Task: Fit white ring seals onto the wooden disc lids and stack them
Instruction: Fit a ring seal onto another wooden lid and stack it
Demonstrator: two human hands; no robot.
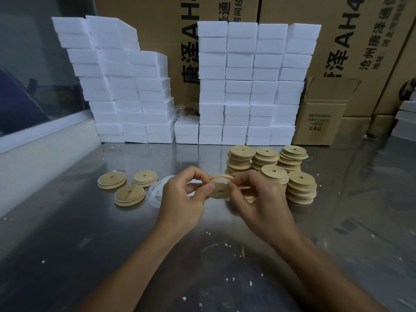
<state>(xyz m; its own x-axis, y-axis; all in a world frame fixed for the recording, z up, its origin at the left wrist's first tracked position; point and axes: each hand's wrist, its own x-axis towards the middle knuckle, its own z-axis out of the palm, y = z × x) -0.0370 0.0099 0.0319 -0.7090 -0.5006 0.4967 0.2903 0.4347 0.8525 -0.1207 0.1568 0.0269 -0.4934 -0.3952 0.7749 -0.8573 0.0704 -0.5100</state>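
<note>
Both hands are working over a steel bench [67,233], w/ the held wooden disc lid [219,192] as the ref point. Left hand [182,199] is pinching the lid's left edge, thumb lying across its face; right hand [258,199] is pinching the right edge, fingers curled round it. A white ring seal [218,180] is sitting along the lid's upper rim btwn the two thumbs; can't tell how far it is seated.

Just left of the lid, loose ring seals [156,192] are lying on the bench. Further left, three lids w/ seals fitted [128,190] are lying flat, apart from each other. Right of and behind the lid, bare lid stacks [272,167] are standing close together.

Well behind the lid, white foam blocks [247,86] are piled in two walls. Behind those, cardboard cartons [337,30] are showing "AH4" and "唐泽" in black; smaller print is unreadable. A small open carton [319,118] is standing right of the foam, label too small to read.
</note>
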